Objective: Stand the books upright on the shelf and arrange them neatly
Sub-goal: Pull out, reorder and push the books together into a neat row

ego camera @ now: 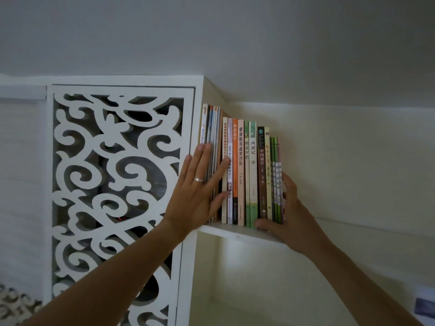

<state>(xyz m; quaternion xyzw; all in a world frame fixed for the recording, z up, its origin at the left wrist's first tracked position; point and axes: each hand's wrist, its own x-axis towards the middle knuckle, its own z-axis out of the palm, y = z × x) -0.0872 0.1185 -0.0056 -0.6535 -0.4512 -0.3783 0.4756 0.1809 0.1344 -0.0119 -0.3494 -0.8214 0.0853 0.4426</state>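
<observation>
While the left hand (200, 184) lay flat with straight fingers pressing the spines at the left end of the shelf (235, 229), the right hand (286, 215) cupped the row's right end, thumb under the front edge, grip curled round the thin green books (275, 177). So the row of books (240, 170) sat squeezed between both grips, long axes upright, tight against the shelf's left wall. I'd guess the right hand, nearer the loose end, does the next push leftward.
</observation>
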